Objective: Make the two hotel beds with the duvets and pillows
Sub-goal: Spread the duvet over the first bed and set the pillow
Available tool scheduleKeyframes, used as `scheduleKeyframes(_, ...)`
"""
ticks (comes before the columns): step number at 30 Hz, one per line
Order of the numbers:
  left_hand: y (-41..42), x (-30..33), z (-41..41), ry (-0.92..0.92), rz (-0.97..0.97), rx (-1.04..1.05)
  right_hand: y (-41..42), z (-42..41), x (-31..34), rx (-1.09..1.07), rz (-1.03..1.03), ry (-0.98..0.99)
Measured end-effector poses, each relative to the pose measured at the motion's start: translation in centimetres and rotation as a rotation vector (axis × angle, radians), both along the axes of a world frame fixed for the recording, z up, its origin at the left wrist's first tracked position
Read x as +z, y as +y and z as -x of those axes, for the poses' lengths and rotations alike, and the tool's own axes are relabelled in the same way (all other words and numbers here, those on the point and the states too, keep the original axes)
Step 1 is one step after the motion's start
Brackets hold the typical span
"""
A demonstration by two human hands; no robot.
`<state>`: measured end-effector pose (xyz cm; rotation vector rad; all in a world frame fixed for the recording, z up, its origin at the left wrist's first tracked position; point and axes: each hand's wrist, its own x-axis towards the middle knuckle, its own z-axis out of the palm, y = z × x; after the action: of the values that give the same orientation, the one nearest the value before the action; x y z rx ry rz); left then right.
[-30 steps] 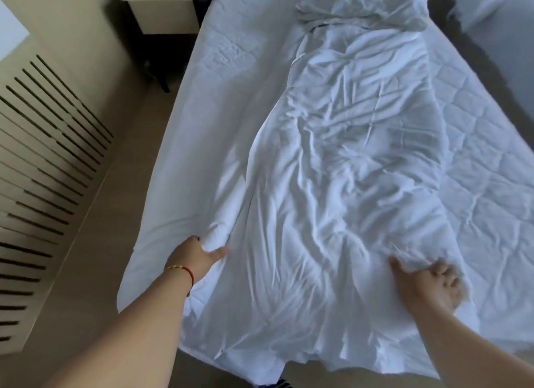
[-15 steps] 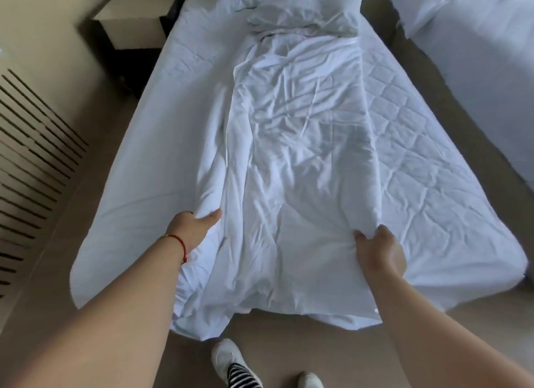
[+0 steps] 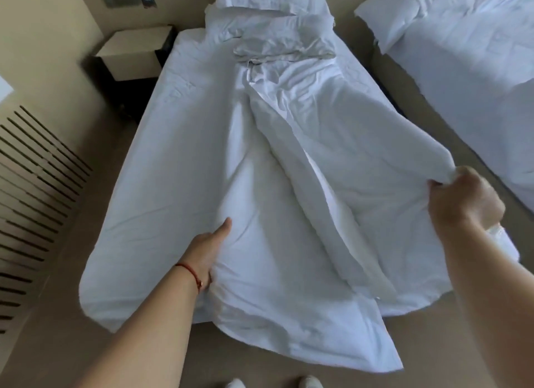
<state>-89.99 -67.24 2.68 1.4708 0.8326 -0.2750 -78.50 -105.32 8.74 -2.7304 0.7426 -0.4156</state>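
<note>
- The white duvet (image 3: 289,214) lies rumpled down the length of the near bed (image 3: 161,162), bunched in long folds along the middle, its near end spilling off the foot of the bed toward the floor (image 3: 173,356).
- Right hand (image 3: 462,202) is up off the bed at the right side, fingers curled tight round a gathered edge of the duvet, lifting that side into a raised ridge.
- Left hand (image 3: 208,249) sits low at the near left part of the duvet, thumb stretched out on top of the cloth; the fingers are tucked under a fold, so whether they grip it cannot be told.
- A red string bracelet (image 3: 190,272) circles the left wrist.
- At the far end, a pillow (image 3: 274,0) stands against the headboard wall, with crumpled white bedding (image 3: 283,43) heaped just in front of it.
- Far left, a bedside cabinet (image 3: 133,52) stands beside the bed's head.
- Left edge: a slatted wall panel (image 3: 31,199).
- Right side, across a strip of floor, the second bed (image 3: 476,84) shows white bedding and a pillow (image 3: 390,17) at its far end.
- Two white shoe tips (image 3: 309,382) peek in at the bottom edge.
</note>
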Motion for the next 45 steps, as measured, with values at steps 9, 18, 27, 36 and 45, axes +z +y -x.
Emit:
scheduleKeyframes(9,5.8,-11.4,4.3,0.471,-0.839,-0.260,8.5,3.6,-9.2,0.224,-0.069,0.457)
scheduleKeyframes(18,3.0,-8.4,-2.7,0.015,-0.496,-0.393,22.0,3.7,-13.0,0.485,-0.257,0.530)
scheduleKeyframes(27,-3.3,-9.2,-9.8,0.103,0.234,-0.248,21.9,-0.9,-13.4,0.496,-0.593,0.315)
scheduleKeyframes(36,-15.0,-5.3,-20.0,0.021,0.707,-0.224,11.4,-14.9,-11.0,0.390,-0.697,0.381)
scheduleKeyframes(45,-12.8,-7.0,-22.2,-0.045,0.276,-0.061,-4.8,-23.8,-3.4,-0.110,-0.088,-0.047)
